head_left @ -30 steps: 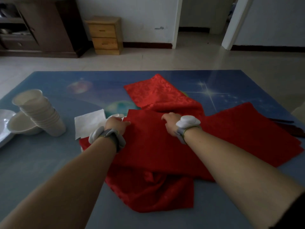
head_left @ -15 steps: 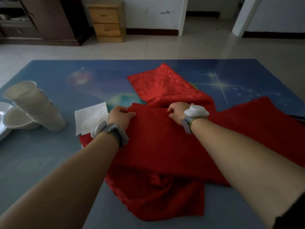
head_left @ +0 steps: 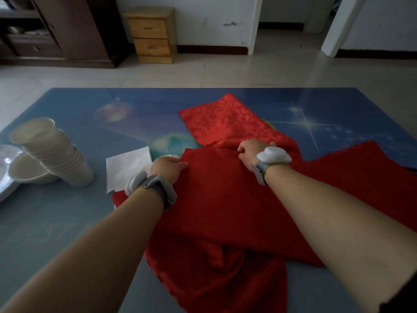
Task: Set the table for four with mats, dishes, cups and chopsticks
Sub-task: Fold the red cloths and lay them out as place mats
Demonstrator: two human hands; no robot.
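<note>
On the blue space-print bench (head_left: 67,222), a heap of red patterned cloth mats (head_left: 225,211) lies overlapped near the middle. Both hands take the far edge of the top mat: the left hand (head_left: 168,168) pinches its left corner, thumb laid along the fabric, and the right hand (head_left: 252,151) has fingers curled into the edge, each grip narrow on cloth. A white paper napkin (head_left: 127,166) lies just beside the left hand. Farther left, a leaning stack of white paper cups (head_left: 54,154) touches a white bowl (head_left: 24,172).
</note>
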